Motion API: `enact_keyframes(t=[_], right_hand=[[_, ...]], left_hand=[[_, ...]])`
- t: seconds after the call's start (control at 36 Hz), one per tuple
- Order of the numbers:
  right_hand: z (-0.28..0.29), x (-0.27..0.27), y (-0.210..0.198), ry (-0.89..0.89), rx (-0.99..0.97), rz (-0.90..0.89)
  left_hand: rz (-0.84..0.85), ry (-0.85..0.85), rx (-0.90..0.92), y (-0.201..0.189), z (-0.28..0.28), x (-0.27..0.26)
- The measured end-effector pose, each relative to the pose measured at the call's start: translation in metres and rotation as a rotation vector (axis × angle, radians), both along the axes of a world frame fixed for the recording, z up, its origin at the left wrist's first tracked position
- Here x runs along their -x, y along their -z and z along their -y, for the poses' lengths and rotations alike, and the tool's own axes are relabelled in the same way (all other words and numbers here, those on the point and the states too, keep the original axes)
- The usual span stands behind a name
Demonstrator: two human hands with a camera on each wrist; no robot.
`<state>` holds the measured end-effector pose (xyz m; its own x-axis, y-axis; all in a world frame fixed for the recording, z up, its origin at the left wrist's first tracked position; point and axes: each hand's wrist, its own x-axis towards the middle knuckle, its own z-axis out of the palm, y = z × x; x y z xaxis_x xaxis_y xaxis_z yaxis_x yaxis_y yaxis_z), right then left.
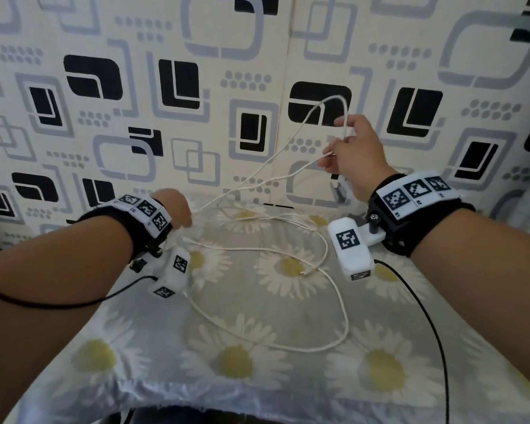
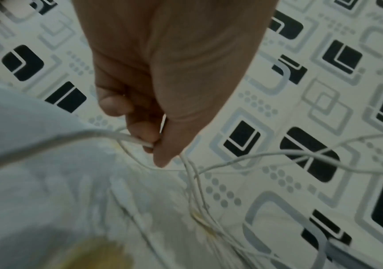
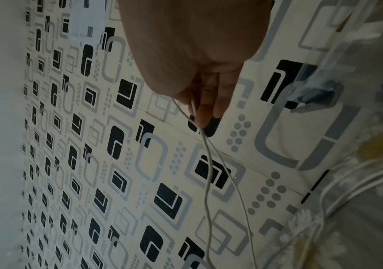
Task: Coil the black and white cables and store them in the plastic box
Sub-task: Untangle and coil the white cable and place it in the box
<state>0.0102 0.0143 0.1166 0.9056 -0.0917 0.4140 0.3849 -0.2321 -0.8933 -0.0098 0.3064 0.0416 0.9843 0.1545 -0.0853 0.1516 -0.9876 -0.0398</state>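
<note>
We see our right hand raised before a patterned wall, its fingers pinching a loop of the white cable. Our left hand, lower, holds other strands, fingers curled round them. The rest sprawls in loose curves over a daisy-print desk cover (one plug end lies free). A clear plastic box seems to stand at the wall; no black task cable is visible. The crossing strands could knot if pulled taut.
</note>
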Motion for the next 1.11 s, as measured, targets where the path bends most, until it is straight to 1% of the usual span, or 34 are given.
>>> enact_keyframes(t=[0.08, 0.14, 0.19, 0.25, 0.31, 0.36, 0.39, 0.47, 0.53, 0.58, 0.64, 0.75, 0.83, 0.92, 0.97, 1.06, 1.11], right_hand=[[-0.005, 0.0, 0.011, -0.061, 0.057, -0.158], [-0.008, -0.001, 0.021, -0.122, 0.061, -0.269], [-0.013, -0.003, 0.03, -0.169, 0.09, -0.38], [-0.018, -0.004, 0.038, -0.195, 0.174, -0.495], [-0.022, -0.005, 0.044, -0.202, 0.197, -0.602], [-0.024, -0.004, 0.048, -0.173, 0.202, -0.683], [-0.023, -0.003, 0.049, -0.158, 0.239, -0.698], [-0.018, -0.003, 0.057, -0.153, 0.462, -0.683], [-0.015, 0.0, 0.061, -0.166, 0.567, -0.673], [-0.013, 0.005, 0.063, -0.209, 0.697, -0.679], [-0.012, 0.011, 0.065, -0.248, 0.832, -0.674], [-0.01, 0.023, 0.075, -0.209, 1.137, -0.585], [-0.01, 0.025, 0.088, -0.19, 1.154, -0.584], [-0.01, 0.022, 0.099, -0.174, 1.27, -0.512], [-0.011, 0.02, 0.104, -0.163, 1.295, -0.501], [-0.01, 0.018, 0.106, -0.14, 1.321, -0.509], [-0.008, 0.019, 0.1, -0.164, 1.305, -0.514]], left_hand=[[0.041, -0.042, 0.037, -0.005, -0.01, -0.004], [0.07, -0.048, 0.025, -0.004, -0.012, -0.004], [0.091, -0.052, 0.051, 0.001, -0.012, -0.004], [0.117, -0.057, 0.156, 0.007, -0.013, -0.005], [0.164, -0.061, 0.278, 0.013, -0.013, -0.005], [0.209, -0.045, 0.338, 0.014, -0.01, -0.004], [0.22, -0.04, 0.348, 0.014, -0.008, -0.003], [0.169, -0.008, 0.436, 0.012, 0.001, 0.0], [0.115, 0.02, 0.49, 0.013, 0.006, 0.001], [0.068, 0.056, 0.532, 0.013, 0.011, 0.005], [-0.004, 0.13, 0.57, 0.013, 0.016, 0.011], [-0.127, 0.289, 0.517, 0.011, 0.031, 0.022], [-0.171, 0.339, 0.444, 0.016, 0.039, 0.023], [-0.17, 0.373, 0.356, 0.023, 0.045, 0.022], [-0.16, 0.39, 0.304, 0.026, 0.048, 0.021], [-0.146, 0.399, 0.228, 0.03, 0.051, 0.021], [-0.124, 0.398, 0.197, 0.03, 0.051, 0.021]])
